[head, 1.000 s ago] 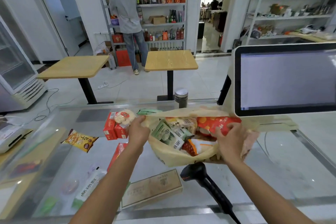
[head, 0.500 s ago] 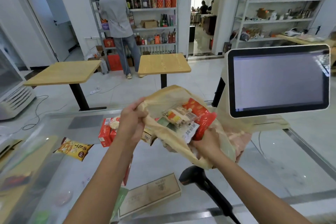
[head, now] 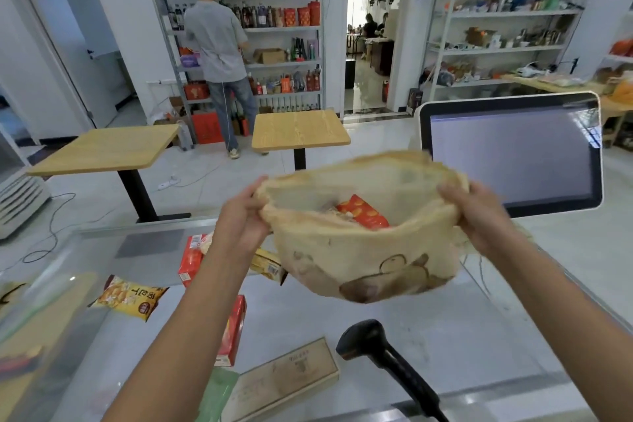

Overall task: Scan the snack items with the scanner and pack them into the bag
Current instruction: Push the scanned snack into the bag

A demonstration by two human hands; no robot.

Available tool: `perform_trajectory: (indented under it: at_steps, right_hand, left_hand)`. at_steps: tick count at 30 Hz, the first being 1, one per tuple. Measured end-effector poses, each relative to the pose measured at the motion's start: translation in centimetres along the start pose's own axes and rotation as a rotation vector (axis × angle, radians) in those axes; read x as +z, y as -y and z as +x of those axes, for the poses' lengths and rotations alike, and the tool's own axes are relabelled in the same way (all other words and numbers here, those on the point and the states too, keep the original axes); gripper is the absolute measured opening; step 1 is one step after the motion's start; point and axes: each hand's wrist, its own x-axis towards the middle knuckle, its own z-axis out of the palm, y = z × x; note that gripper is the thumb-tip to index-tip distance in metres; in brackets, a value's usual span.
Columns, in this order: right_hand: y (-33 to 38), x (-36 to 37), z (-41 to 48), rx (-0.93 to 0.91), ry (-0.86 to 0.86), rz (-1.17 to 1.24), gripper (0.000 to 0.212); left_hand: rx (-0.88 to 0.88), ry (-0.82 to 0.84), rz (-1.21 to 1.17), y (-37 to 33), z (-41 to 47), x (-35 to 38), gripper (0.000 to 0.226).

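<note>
In the head view, the bag [head: 363, 260] has come up off the glass counter [head: 428, 325] since a second ago and now hangs in the air, its mouth stretched wide. The left hand [head: 239, 226] is closed on the left rim and the right hand [head: 479, 216] on the right rim, fingers curled tight around the cloth. An orange packet [head: 363, 212] shows inside, settled low. The lift probably shakes the contents down to make room. A yellow snack bag [head: 130, 296], red boxes [head: 233, 329] and the scanner [head: 370, 341] lie below, so scanning appears unfinished.
</note>
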Motion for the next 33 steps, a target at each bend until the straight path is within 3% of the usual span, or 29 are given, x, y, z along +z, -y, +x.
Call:
perform_trajectory:
  at_steps: [3,5,9,12,16,18,20,22,24,26,28,29,31,33]
  right_hand:
    - [5.6,0.0,0.4,-0.277,-0.131,0.015,0.019]
    - [6.6,-0.5,0.3,-0.351,-0.215,-0.012,0.020]
    - [0.3,-1.9,-0.4,-0.216,-0.289,-0.189,0.011]
    - [-3.3,-2.5,-0.9,-0.130,-0.301,-0.308,0.015]
    - [-5.0,-2.3,-1.3,-0.140,-0.354,-0.400,0.017]
    - [-5.1,-2.0,-1.6,-0.157,-0.341,-0.427,0.030]
    - [-5.2,-1.6,-2.1,-0.227,-0.297,-0.444,0.048]
    - [-5.7,-1.6,-2.6,-0.494,-0.282,-0.691,0.068]
    - [-6.9,-2.0,-2.7,-0.837,-0.180,-1.049,0.077]
    - [-8.1,-2.5,-2.7,-1.028,0.018,-1.284,0.065]
    - [-9.0,-3.1,-2.7,-1.027,0.160,-1.410,0.048]
    - [-9.3,-3.5,-2.7,-0.967,0.217,-1.461,0.050]
    - [-9.7,-4.3,-2.9,-0.793,0.272,-1.529,0.070]
    - [-10.2,-5.0,-3.0,-0.619,0.291,-1.548,0.104]
  left_hand:
    - [0.157,0.177,-0.114,-4.1,0.3,4.7,0.049]
    - [0.233,0.196,-0.085,-4.9,0.9,6.4,0.054]
    - [0.166,0.139,0.146,-0.6,1.2,4.3,0.058]
    - [0.074,0.047,0.242,2.5,1.6,0.9,0.059]
    - [0.036,0.022,0.405,4.4,1.9,-1.9,0.055]
    - [0.067,-0.020,0.607,4.8,1.7,-2.3,0.053]
    - [0.140,-0.068,0.854,5.4,1.5,-2.6,0.053]
    - [0.248,-0.077,1.076,6.1,0.8,-2.7,0.055]
    - [0.540,-0.031,1.368,6.8,-0.1,-3.1,0.059]
    - [0.921,0.180,1.554,7.6,-0.4,-3.6,0.051]
    - [1.085,0.426,1.618,8.3,-0.4,-4.2,0.032]
    - [1.106,0.492,1.662,8.7,-0.2,-4.6,0.028]
    - [1.110,0.529,1.769,9.4,0.0,-5.4,0.034]
    - [1.104,0.518,1.801,10.1,0.1,-6.1,0.041]
